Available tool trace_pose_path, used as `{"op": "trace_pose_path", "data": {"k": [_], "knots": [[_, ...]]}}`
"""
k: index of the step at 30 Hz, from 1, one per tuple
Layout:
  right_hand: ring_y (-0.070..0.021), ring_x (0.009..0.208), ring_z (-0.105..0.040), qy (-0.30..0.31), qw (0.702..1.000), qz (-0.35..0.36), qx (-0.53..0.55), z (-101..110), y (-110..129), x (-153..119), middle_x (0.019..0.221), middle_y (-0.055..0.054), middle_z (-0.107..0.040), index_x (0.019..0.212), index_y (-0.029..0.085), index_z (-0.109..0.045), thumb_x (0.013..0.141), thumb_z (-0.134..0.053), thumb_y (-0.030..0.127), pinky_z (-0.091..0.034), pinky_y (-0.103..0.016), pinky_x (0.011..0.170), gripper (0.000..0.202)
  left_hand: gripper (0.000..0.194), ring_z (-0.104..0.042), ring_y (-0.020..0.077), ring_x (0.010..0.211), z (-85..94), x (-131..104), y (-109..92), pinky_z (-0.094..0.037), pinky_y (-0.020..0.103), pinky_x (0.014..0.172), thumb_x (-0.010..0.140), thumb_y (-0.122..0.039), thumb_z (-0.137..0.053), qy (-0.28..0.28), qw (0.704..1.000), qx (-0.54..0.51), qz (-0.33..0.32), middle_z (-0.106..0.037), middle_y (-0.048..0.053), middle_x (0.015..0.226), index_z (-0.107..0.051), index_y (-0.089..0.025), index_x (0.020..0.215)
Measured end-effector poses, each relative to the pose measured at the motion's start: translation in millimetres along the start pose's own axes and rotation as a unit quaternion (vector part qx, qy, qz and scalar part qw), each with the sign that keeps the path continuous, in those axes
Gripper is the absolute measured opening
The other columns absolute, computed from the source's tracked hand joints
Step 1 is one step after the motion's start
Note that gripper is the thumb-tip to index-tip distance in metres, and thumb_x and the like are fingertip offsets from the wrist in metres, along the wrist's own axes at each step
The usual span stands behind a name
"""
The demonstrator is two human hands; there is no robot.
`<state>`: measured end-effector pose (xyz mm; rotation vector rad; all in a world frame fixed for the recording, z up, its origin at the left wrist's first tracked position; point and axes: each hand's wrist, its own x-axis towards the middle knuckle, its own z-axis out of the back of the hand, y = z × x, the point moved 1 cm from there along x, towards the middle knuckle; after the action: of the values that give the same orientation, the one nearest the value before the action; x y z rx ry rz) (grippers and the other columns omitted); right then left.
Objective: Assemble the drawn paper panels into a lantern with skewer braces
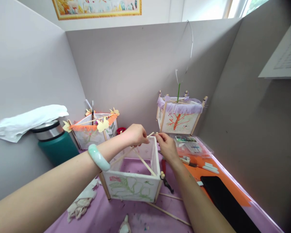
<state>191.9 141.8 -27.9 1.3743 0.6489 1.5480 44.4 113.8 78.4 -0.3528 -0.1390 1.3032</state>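
Observation:
A white, open-topped paper lantern (131, 187) on a wooden stick frame stands before me, with green and pink plant drawings on its front. Thin wooden sticks (145, 163) cross its top. My left hand (137, 135) reaches over the far side, fingers closed on a thin stick whose end pokes out past them. At the far right corner, my right hand (167, 148) pinches the top of the corner post; the fingertips partly hide the joint. A pale green bangle (99, 158) circles my left wrist.
Two decorated lanterns, orange-fringed (89, 132) and purple-fringed (180, 116), stand behind. A teal bottle (55, 145) is at left. Pliers (168, 185) and loose sticks (169, 213) lie beside the lantern. At right are a paint set (186, 139), markers (210, 167) and a black phone-like slab (228, 204).

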Motion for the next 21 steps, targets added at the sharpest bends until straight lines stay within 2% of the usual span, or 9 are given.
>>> {"op": "trace_pose_path", "data": {"k": [4,10,21], "knots": [[-0.021,0.076,-0.061,0.003,1.0,-0.001,0.004,0,0,0,0.085,-0.007,-0.07,0.088,0.017,-0.067,0.082,-0.047,0.045,-0.045,-0.03,0.065,0.035,0.02,-0.051,0.0104,0.039,-2.5,-2,-2,-0.039,0.02,0.041,0.065,-0.033,-0.058,0.024,1.0,0.006,0.011,-0.06,0.0,0.05,-0.069,-0.016,0.066],[-0.0203,0.074,-0.061,0.001,1.0,-0.003,-0.009,1,0,0,0.085,-0.006,-0.07,0.088,0.017,-0.067,0.083,-0.047,0.044,-0.046,-0.03,0.065,0.035,0.018,-0.05,0.0098,0.039,-3.6,-4,-9,-0.038,0.019,0.041,0.065,-0.031,-0.059,0.03,0.999,0.025,0.023,-0.061,0.001,0.051,-0.068,-0.016,0.063],[-0.0209,0.074,-0.061,-0.006,1.0,-0.001,-0.027,2,2,-1,0.084,-0.007,-0.07,0.088,0.017,-0.068,0.083,-0.046,0.044,-0.045,-0.029,0.063,0.035,0.015,-0.051,0.012,0.038,-1.7,-2,-19,-0.04,0.022,0.047,0.064,-0.02,-0.062,0.04,0.996,0.08,0.029,-0.054,-0.001,0.037,-0.062,-0.017,0.049]]}}
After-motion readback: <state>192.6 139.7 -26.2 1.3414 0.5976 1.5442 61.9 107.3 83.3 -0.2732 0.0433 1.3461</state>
